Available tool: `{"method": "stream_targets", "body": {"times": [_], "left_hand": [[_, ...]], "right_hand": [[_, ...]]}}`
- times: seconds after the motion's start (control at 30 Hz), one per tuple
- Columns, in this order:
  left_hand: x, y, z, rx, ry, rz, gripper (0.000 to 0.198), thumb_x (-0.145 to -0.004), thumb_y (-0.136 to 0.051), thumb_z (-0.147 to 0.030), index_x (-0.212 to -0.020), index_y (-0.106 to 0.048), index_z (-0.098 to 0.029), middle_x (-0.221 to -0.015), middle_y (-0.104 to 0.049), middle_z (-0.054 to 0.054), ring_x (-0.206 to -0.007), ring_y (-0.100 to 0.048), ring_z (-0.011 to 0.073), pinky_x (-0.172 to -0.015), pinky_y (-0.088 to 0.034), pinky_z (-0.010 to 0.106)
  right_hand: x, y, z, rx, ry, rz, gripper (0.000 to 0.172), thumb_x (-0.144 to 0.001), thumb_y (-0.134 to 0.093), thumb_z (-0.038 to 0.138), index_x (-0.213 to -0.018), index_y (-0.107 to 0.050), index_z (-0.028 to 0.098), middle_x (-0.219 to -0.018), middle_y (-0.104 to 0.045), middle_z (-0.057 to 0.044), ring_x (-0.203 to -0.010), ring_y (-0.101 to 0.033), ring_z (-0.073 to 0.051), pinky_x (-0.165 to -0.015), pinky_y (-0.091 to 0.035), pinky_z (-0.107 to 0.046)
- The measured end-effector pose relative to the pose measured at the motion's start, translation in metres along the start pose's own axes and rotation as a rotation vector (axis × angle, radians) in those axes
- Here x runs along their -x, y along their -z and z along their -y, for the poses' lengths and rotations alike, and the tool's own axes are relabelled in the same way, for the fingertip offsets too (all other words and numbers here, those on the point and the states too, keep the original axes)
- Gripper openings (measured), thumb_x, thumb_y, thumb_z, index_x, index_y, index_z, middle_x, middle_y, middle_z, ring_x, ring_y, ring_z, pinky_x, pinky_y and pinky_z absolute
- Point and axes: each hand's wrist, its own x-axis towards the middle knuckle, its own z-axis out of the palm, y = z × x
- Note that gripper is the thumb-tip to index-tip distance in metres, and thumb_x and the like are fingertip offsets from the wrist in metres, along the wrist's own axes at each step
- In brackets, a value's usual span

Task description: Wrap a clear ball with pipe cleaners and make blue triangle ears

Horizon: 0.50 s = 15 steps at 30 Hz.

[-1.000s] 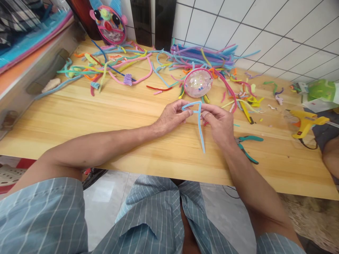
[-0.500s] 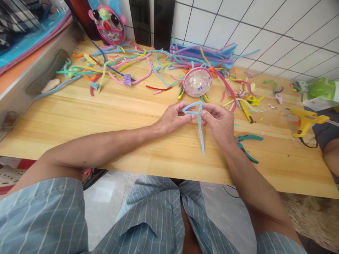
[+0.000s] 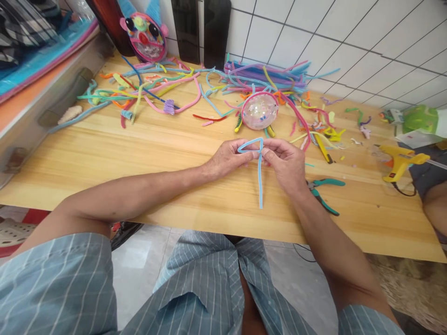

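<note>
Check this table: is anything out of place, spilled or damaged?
No spill or damage stands out. Loose fuzzy strips litter the table, and the pliers lie splayed open by the right hand: merely untidy.

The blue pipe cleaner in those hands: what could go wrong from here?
The bent loop of the blue pipe cleaner could spring out of shape if the right hand slips from its pinch near the crossing.

Its free end hangs loose below, so it might catch or get bent.

The pliers lie open close to the right arm, so a careless sweep could knock them.
</note>
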Motion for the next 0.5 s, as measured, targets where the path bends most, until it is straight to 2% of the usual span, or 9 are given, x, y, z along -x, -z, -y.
{"method": "stream_targets", "body": {"times": [0.23,0.5], "left_hand": [[-0.0001,-0.0008,0.0001,0.028,0.019,-0.011,0.041,-0.079,-0.092,-0.049,-0.096,-0.078,-0.015,-0.074,-0.067,-0.003,-0.062,-0.054,0.0088,-0.061,-0.044,0.024],[-0.0005,-0.0011,0.0044,0.027,0.027,-0.042,0.037,-0.078,-0.092,-0.046,-0.096,-0.079,-0.016,-0.071,-0.066,-0.004,-0.061,-0.053,0.0082,-0.060,-0.043,0.023]], "right_hand": [[0.0003,-0.0011,0.0009,-0.018,-0.022,-0.008,0.022,-0.084,-0.084,0.037,-0.102,-0.084,0.024,-0.090,-0.083,-0.002,-0.074,-0.074,-0.018,-0.074,-0.067,-0.037],[0.0041,-0.0024,0.0041,0.024,0.006,0.010,0.017,-0.089,-0.080,0.036,-0.101,-0.084,0.025,-0.091,-0.084,-0.002,-0.076,-0.075,-0.019,-0.074,-0.067,-0.037]]}}
